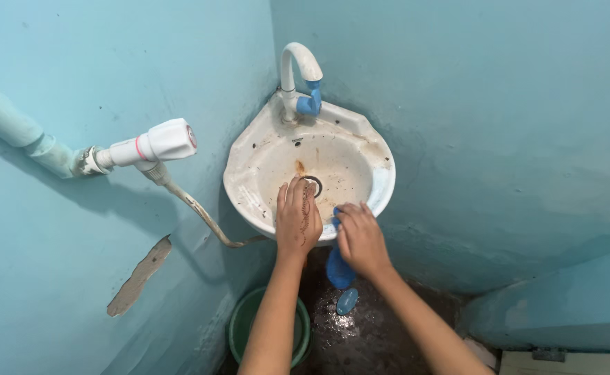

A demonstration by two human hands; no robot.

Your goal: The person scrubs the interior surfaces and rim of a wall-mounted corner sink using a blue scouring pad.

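Head view — left hand (298,219) in sink (249,173), right hand (360,239) at rim.

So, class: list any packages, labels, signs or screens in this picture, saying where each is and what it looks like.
Blue bottle: the only package, gripped by the right hand at the sink's front rim, hanging downward; plain blue, no label visible.
Labels, signs, screens: none in view.

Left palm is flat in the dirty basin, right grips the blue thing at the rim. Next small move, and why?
Probably bring the blue tool in the right hand up over the rim into the basin: brown stains ring the drain beside the left hand.
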